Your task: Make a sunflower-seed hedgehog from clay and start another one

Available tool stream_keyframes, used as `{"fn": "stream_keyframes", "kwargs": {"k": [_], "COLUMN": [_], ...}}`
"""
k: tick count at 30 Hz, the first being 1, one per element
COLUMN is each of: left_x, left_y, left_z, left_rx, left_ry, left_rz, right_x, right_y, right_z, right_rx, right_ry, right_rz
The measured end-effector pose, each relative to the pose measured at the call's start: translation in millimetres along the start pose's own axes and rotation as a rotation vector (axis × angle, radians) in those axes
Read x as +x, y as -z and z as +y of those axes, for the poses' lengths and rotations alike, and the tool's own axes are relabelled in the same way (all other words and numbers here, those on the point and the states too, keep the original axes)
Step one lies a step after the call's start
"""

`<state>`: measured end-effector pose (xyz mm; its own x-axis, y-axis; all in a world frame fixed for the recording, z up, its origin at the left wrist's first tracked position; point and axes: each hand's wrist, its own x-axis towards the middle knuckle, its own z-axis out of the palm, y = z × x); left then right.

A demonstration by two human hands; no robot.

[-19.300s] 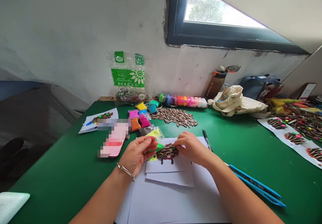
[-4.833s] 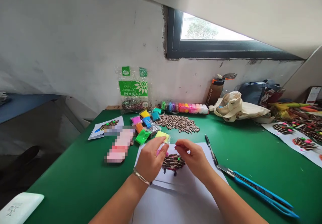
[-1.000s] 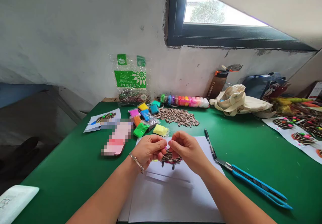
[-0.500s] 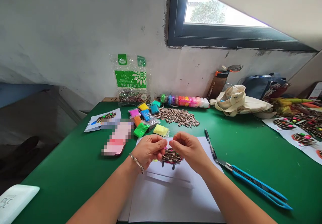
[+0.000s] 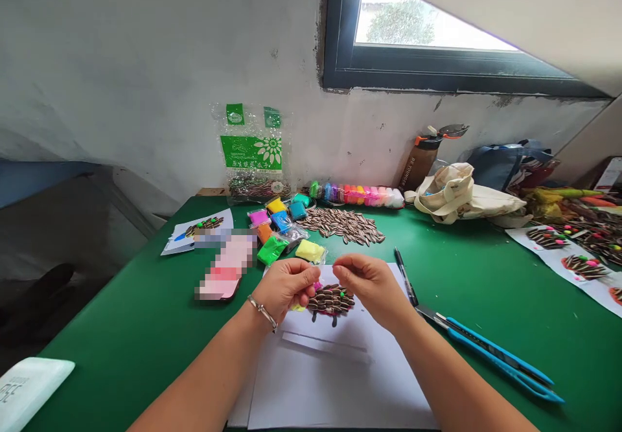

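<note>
Both hands are raised over a sheet of white paper (image 5: 335, 380). My left hand (image 5: 291, 283) is closed, thumb pressed to the fingers; whatever it may pinch is too small to name. A bit of pink (image 5: 317, 285) shows just under its fingertips, held or lying behind, I cannot tell which. My right hand (image 5: 367, 283) is also pinched, a short gap from the left, its contents hidden. Below them lies a hedgehog-like picture (image 5: 331, 301) of striped sunflower seeds, with a green dot and dark feet. Some yellow shows beside my left hand.
Behind the paper are a pile of sunflower seeds (image 5: 343, 225) and packets of coloured clay (image 5: 279, 221). A pen (image 5: 405, 276) and a blue utility knife (image 5: 490, 351) lie to the right. A phone (image 5: 226, 270) is at left, a bottle (image 5: 422, 160) by the wall.
My hands have drawn slightly apart, the left shifting a little left and the right a little right. More of the seed picture and its green dot shows between them.
</note>
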<state>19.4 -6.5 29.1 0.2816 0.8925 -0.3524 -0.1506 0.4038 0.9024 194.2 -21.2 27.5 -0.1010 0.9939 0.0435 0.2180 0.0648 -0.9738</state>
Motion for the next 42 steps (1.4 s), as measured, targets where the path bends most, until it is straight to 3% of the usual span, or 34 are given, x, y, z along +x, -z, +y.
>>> {"fn": "stream_keyframes", "kwargs": {"k": [4,8,12,18,20,27,31,42], "left_x": [-0.2,2.6,7.7,16.3,17.1,8.8,5.4,3.3], "left_y": [0.5,2.9,5.3,16.0,18.5,6.9,2.4,2.9], "left_z": [0.7,-1.6,-6.9,-10.7,-10.4,-7.2,-6.0,-3.5], "left_rx": [0.007,0.134,0.24,0.465,0.439,0.46,0.527,0.446], "left_ry": [0.028,0.012,0.008,-0.329,-0.36,-0.236,-0.233,-0.234], "left_rz": [0.016,0.045,0.088,0.272,0.305,0.147,0.132,0.102], "right_x": [-0.4,-0.1,0.6,0.3,0.5,0.2,0.7,-4.8], "right_y": [-0.2,0.1,1.3,1.3,1.2,-1.1,1.1,4.6], "right_z": [1.3,-1.3,-3.5,-1.0,1.7,9.1,6.5,14.4], "right_rx": [0.002,-0.129,-0.101,-0.112,-0.131,-0.288,-0.46,-0.393], "right_ry": [-0.014,-0.005,-0.021,-0.012,0.008,0.047,0.085,0.138], "right_rz": [-0.037,-0.017,-0.005,-0.006,-0.016,-0.154,-0.102,-0.083]}}
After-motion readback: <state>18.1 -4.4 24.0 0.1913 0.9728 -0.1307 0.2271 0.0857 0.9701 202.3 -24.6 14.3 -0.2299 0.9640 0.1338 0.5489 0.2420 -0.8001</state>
